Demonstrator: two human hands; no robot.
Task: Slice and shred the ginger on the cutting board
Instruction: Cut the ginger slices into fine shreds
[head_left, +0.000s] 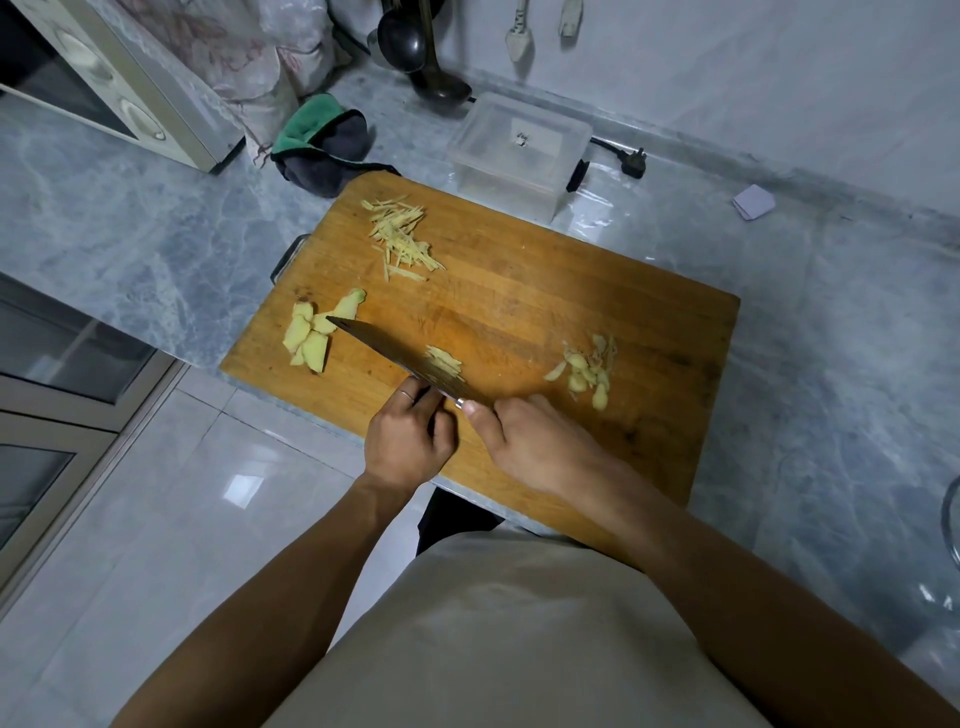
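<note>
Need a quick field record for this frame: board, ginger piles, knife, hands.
board: wooden cutting board on marble counter
shreds: ginger shreds at far left of board
slices: ginger slices at left edge, uncut
scraps: ginger trimmings on right side
knife: cleaver, blade lying across the board, small ginger bit beside it
right hand: grips cleaver handle
left hand: fingers curled at the blade's heel; what they touch is unclear
behind board: clear plastic box, green-grey cloth

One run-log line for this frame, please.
stage: shredding | right hand: grips knife | left hand: beside blade | board: shreds, slices, scraps
</note>
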